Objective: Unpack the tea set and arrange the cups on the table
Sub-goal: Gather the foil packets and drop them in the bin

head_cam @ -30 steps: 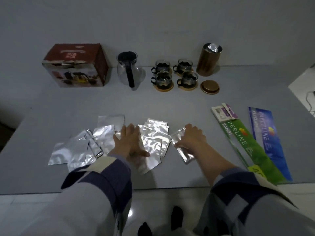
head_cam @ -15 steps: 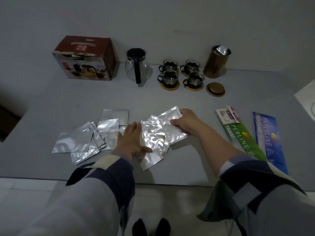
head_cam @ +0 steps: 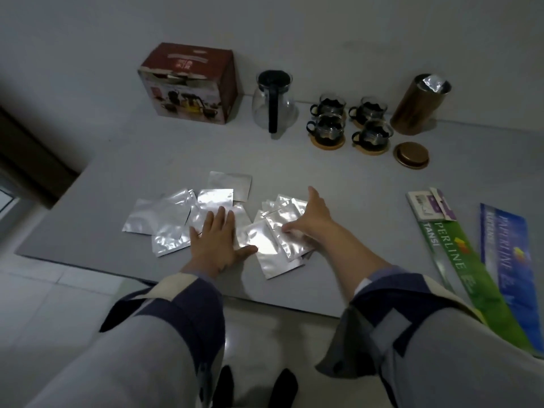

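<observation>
Honestly, I'd slide these foil packets (head_cam: 259,242) together gently, left hand (head_cam: 216,242) flat and spread, right hand (head_cam: 309,222) open on top.

A long green packet (head_cam: 468,260) lying flat at the right of the table reads "PERLINE" in white capitals along its length, with "TANSI" in white on the grey strip at its left edge. A blue packet (head_cam: 512,254) just to its right carries similar pale lettering, too blurred to read. The red box (head_cam: 188,83) at the back has printed markings on top, also illegible
</observation>
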Available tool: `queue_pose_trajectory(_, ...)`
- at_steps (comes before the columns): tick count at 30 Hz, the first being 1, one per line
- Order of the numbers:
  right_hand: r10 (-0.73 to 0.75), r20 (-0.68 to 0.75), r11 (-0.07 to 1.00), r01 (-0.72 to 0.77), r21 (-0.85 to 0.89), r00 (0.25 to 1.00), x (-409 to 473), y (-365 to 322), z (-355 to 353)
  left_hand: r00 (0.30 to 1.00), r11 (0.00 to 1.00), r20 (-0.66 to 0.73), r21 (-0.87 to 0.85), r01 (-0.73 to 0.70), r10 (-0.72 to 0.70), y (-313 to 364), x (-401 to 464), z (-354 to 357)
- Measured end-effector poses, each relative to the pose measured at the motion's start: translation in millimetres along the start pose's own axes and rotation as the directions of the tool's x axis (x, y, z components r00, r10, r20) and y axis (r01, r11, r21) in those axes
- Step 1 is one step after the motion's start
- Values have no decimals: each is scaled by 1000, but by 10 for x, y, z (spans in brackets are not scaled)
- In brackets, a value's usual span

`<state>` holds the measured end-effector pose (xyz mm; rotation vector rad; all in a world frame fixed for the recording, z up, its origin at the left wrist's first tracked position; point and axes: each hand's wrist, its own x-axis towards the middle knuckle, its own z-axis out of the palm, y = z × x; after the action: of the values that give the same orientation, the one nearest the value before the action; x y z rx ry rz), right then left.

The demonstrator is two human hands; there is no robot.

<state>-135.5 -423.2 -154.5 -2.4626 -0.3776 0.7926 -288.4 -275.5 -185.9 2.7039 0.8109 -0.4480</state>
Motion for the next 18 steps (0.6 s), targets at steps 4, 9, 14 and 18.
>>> queue_pose_trajectory(4,76,41,989,-81,125,996,-24,-32,-9,1000,1000,4,-9,-20,20,-24,10,13)
queue_pose_trajectory(9,196,181,972,-215,90,964,-185,-82,61,999,999,23,-17,-33,33,-34,-3,-6)
queue_pose_trajectory(14,200,60,972,-205,110,978,-313,-193,175,998,998,28,-24,-56,57,-55,-2,2)
queue_pose_trajectory(18,229,22,949,-229,217,973,-403,-173,19,988,992,-83,0,-130,129,-181,51,-183)
